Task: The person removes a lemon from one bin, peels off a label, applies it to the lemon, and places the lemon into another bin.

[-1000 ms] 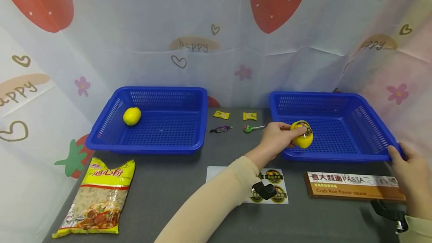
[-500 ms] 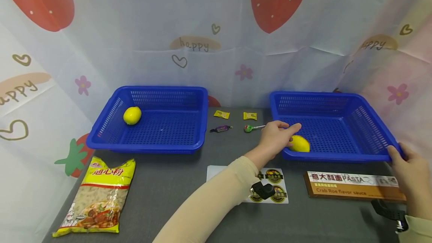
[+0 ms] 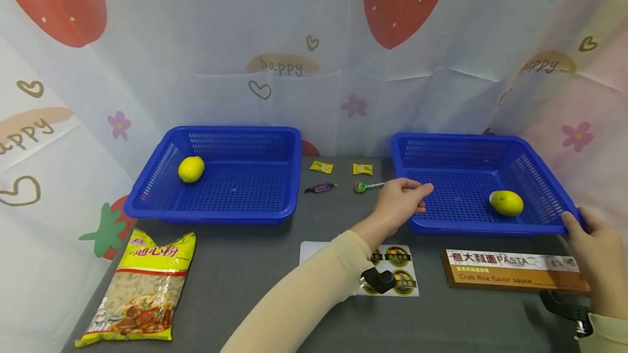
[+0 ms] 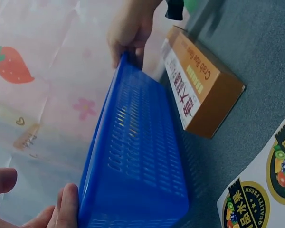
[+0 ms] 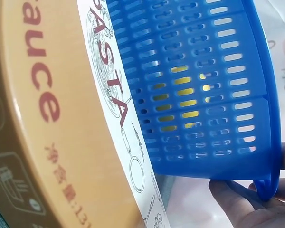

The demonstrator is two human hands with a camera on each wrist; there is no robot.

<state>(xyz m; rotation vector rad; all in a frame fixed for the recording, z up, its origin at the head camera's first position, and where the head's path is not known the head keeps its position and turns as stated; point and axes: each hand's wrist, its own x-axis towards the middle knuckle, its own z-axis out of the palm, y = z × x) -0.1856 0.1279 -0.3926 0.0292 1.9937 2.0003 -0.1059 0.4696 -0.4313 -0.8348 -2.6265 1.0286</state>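
And there, across the white printed fabric backdrop (image 3: 211, 20), "happy" is repeated. "意大利面 PASTA" and "Crab Roe flavor sauce" are shown on the long brown-and-white cardboard box (image 3: 515, 270), with "净含量:131" cut off in the right wrist view. "通心粉" is borne by the yellow-and-clear plastic bag (image 3: 142, 287); "水果" is read on round black-and-gold stickers (image 4: 247, 209).

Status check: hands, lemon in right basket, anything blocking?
Right hand gripping right blue basket, near right corner. Left hand empty by its left rim. Lemon inside, right of centre. Pasta box outside, not blocking lemon.
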